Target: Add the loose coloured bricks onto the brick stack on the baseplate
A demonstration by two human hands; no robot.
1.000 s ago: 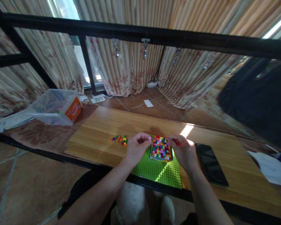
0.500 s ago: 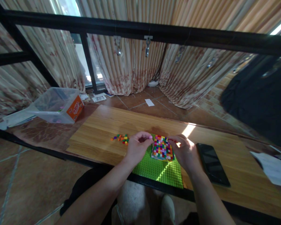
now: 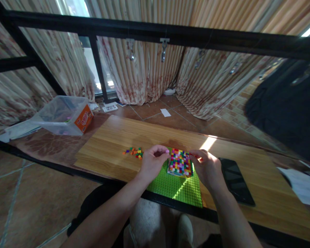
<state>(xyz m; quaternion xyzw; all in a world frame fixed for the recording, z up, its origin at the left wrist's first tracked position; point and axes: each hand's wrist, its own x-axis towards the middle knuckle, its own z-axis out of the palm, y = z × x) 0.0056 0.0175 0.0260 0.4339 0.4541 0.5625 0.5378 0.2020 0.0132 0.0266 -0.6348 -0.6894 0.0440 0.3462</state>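
Note:
A square block of small multicoloured bricks (image 3: 180,162) stands on a bright green studded baseplate (image 3: 178,186) at the near edge of a wooden board (image 3: 113,144). My left hand (image 3: 152,164) rests at the block's left side, fingers curled, pinching a tiny pink brick (image 3: 166,151) at its top left corner. My right hand (image 3: 207,167) sits against the block's right side, fingers curled on a small red piece. A little pile of loose coloured bricks (image 3: 134,152) lies on the board just left of my left hand.
A black phone (image 3: 235,182) lies on the board right of my right hand. A clear plastic tub (image 3: 62,115) with an orange label stands at the far left. White papers (image 3: 301,184) lie at the right edge. A black rail crosses above; curtains hang behind.
Both hands stay at the sides of the brick block. The view has shifted slightly; my right hand has settled a bit lower along the block's right edge.

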